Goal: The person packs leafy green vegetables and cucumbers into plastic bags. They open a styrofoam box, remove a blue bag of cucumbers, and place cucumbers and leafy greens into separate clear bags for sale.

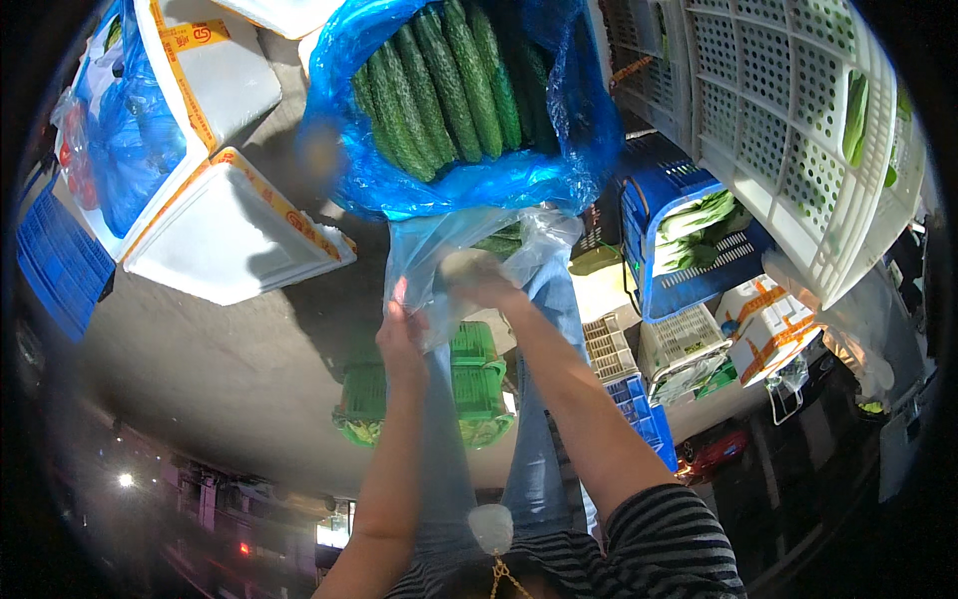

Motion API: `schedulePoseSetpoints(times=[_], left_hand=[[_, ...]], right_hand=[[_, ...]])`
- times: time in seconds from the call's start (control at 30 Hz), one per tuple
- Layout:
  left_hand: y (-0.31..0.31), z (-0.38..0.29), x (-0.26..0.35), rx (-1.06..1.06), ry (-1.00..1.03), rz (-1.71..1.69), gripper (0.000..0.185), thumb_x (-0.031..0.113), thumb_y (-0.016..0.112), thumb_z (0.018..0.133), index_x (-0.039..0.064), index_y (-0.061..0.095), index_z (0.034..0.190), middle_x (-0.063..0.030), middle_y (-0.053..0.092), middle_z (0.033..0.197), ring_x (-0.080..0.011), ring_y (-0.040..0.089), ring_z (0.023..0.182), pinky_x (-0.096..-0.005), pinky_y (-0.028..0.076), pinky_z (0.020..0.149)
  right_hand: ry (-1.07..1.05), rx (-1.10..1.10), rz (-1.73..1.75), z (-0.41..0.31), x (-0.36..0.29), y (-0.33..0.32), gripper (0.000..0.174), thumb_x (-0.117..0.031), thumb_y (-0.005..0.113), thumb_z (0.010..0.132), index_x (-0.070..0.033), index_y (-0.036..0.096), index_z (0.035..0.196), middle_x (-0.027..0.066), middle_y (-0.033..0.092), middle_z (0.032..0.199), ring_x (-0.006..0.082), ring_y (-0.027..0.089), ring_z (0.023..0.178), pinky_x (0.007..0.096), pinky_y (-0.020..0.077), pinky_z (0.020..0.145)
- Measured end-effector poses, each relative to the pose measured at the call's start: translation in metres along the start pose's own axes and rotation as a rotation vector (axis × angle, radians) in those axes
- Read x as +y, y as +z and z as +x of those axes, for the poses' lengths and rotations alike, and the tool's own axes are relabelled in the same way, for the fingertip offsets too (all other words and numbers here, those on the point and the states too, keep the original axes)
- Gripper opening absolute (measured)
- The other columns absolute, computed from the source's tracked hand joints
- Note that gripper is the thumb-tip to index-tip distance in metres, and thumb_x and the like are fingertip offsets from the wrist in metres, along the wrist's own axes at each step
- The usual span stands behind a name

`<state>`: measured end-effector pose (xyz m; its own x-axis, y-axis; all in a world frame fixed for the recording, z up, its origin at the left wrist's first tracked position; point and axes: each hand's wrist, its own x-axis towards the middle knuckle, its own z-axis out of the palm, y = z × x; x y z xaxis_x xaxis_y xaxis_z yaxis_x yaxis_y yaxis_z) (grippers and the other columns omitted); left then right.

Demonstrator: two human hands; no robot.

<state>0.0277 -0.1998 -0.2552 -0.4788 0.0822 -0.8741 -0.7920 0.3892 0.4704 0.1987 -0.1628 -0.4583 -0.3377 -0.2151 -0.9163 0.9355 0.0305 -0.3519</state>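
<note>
My left hand (402, 333) pinches the edge of a clear plastic bag (419, 243) in front of my legs. My right hand (479, 278) is blurred and lies at the same bag; whether its fingers grip anything is unclear. Dark green cucumbers (500, 241) show at the bag, just beyond my right hand. Past the bag, a blue plastic liner (464, 191) surrounds a row of several long, bumpy cucumbers (441, 82). The container under that liner is mostly hidden.
White foam boxes with orange tape (239, 232) stand at left beside a blue plastic bag (138, 142). At right are a white perforated crate (771, 105) and a blue basket (651, 247) of leafy greens (696, 228). Green baskets (479, 382) appear behind my legs.
</note>
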Motion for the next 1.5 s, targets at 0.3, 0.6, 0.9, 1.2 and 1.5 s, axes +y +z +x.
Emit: schedulePoseSetpoints(times=[0.3, 0.6, 0.9, 1.2, 1.5], left_hand=[[-0.018, 0.011, -0.004, -0.059, -0.092, 0.148, 0.037, 0.029, 0.046, 0.097, 0.009, 0.058, 0.126, 0.0049, 0.054, 0.075, -0.0021, 0.038, 0.057, -0.0188, 0.032, 0.053], [-0.025, 0.022, 0.004, -0.165, -0.102, 0.245, 0.041, 0.033, 0.047, 0.097, 0.004, 0.056, 0.125, 0.0037, 0.054, 0.07, 0.0001, 0.029, 0.048, -0.0164, 0.023, 0.043], [-0.024, 0.034, 0.014, -0.154, -0.145, 0.166, 0.04, 0.03, 0.049, 0.096, 0.004, 0.055, 0.126, 0.0049, 0.054, 0.071, 0.0016, 0.029, 0.051, -0.0157, 0.021, 0.046], [-0.017, 0.03, 0.017, -0.125, -0.18, 0.193, 0.037, 0.027, 0.049, 0.096, 0.004, 0.056, 0.124, 0.0057, 0.054, 0.072, 0.0018, 0.029, 0.051, -0.0159, 0.022, 0.046], [-0.016, 0.022, 0.009, -0.134, -0.087, 0.041, 0.04, 0.026, 0.055, 0.092, 0.009, 0.055, 0.129, 0.0026, 0.056, 0.074, -0.0042, 0.049, 0.066, -0.0204, 0.039, 0.061]], right_hand=[[0.003, 0.915, -0.371, -0.114, -0.086, -0.173, 0.025, -0.027, 0.054, 0.089, -0.004, 0.062, 0.092, 0.0153, 0.067, 0.082, 0.0383, 0.064, 0.077, 0.0454, 0.0512, 0.066], [0.0, 1.155, -0.364, 0.095, -0.199, -0.386, 0.059, -0.041, 0.061, 0.082, 0.002, 0.051, 0.122, 0.0264, 0.049, 0.128, 0.0413, 0.045, 0.121, 0.0441, 0.0383, 0.1], [0.107, 0.781, -0.193, 0.151, -0.207, -0.431, 0.078, -0.048, 0.074, 0.068, -0.011, 0.048, 0.131, 0.0175, 0.047, 0.136, 0.0284, 0.046, 0.124, 0.0361, 0.0372, 0.103], [-0.204, 0.492, -0.175, 0.037, -0.207, -0.404, 0.08, -0.047, 0.072, 0.074, -0.001, 0.044, 0.133, 0.0177, 0.048, 0.133, 0.0309, 0.043, 0.125, 0.0413, 0.031, 0.107], [-0.671, 0.738, -0.055, -0.152, -0.203, -0.27, 0.018, -0.017, 0.064, 0.088, -0.003, 0.059, 0.098, 0.0094, 0.063, 0.09, 0.0181, 0.06, 0.083, 0.0304, 0.0478, 0.075]])
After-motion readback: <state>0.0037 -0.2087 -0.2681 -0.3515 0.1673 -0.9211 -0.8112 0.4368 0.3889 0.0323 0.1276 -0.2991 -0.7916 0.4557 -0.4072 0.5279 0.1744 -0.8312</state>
